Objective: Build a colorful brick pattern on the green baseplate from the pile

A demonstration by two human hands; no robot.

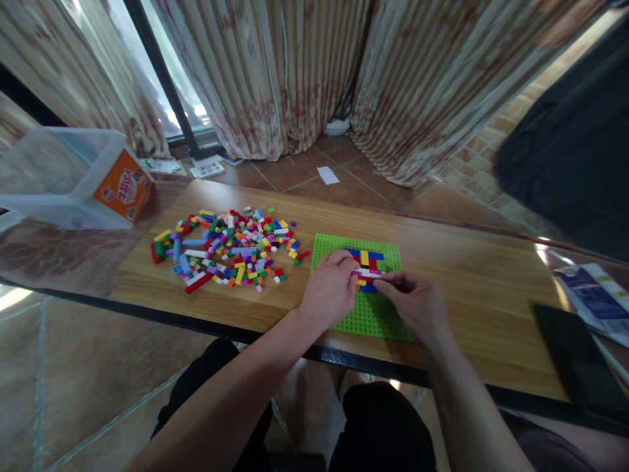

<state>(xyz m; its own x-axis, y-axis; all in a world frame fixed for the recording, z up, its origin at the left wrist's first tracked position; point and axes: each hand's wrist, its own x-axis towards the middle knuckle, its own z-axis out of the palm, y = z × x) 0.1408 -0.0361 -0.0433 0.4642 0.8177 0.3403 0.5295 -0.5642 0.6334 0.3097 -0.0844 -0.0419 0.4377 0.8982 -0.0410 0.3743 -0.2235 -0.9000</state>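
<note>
On the green baseplate [371, 321] sits a flat build of blue, yellow and red toy bricks [364, 257]. Both my hands are over it, one at each side. My left hand [330, 283] has its fingers curled against the left end of a thin pale pink-and-white brick [368, 272], their tips partly hidden. From the right, my right hand [415, 300] pinches the other end of this pale brick between thumb and fingers. The pale brick lies across the middle of the build; whether it is pressed down onto the studs I cannot tell.
A spread of loose coloured bricks [240, 249] covers the left of the wooden table [472, 282]. Beyond the table's left end stands a clear plastic bin [83, 177] with an orange label. At the right end are a dark flat object [577, 354] and printed papers [597, 295].
</note>
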